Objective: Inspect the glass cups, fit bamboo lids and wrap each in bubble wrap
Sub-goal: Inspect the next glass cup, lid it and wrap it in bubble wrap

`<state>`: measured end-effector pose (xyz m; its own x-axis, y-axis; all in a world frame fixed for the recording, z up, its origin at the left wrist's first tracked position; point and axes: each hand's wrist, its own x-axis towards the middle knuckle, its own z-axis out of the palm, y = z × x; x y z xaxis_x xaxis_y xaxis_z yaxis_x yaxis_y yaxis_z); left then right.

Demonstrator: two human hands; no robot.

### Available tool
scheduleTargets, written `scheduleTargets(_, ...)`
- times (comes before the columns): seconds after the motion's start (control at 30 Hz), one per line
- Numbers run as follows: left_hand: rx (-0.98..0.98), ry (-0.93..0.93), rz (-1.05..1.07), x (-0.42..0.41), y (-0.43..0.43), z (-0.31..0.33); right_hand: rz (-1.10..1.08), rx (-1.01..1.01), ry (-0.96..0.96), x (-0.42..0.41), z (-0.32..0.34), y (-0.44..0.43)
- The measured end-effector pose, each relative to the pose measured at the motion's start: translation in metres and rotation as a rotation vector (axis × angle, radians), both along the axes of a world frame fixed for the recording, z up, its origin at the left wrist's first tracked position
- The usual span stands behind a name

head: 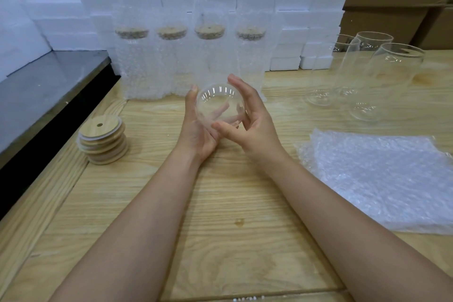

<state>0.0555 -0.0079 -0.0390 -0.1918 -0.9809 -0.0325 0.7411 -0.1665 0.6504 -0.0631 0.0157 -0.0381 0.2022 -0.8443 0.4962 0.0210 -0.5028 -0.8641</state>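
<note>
Head view, left to right. Bamboo lids (103, 141) sit stacked at the counter's (220, 203) left edge, handy for the fitting step. Four wrapped cups (171, 61), lidded, stand along the back. My left grip (198, 127) cradles the glass cup (220, 105) from beneath, thumb up its side. I hold the cup above the counter, end-on toward me, likely for inspection. My right grip (247, 117) curls round its far side, thumb across the near edge. Bare cups (367, 76) wait far right, bubble wrap sheets (380, 179) in front of them.
</note>
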Motion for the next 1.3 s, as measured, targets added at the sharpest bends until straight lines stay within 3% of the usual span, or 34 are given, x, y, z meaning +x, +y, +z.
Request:
scheduleTargets(0.37, -0.08, -0.044, -0.07, -0.006, 0.003, 0.002, -0.32, -0.002, -0.122, 0.014, 0.008, 0.006)
scheduleTargets(0.6, 0.038, -0.056, -0.058, -0.009, 0.003, 0.008, -0.331, 0.017, -0.208, 0.021, 0.009, 0.007)
scheduleTargets(0.87, 0.003, -0.133, 0.04, -0.008, 0.005, 0.008, -0.266, 0.122, -0.279, 0.019, 0.013, 0.007)
scheduleTargets(1.07, -0.059, -0.191, 0.24, -0.007, -0.002, -0.002, -0.292, 0.114, -0.101, 0.018, 0.014, 0.006)
scheduleTargets(1.3, 0.056, -0.075, 0.119, -0.003, -0.002, 0.002, -0.241, -0.062, 0.214, 0.012, 0.015, 0.007)
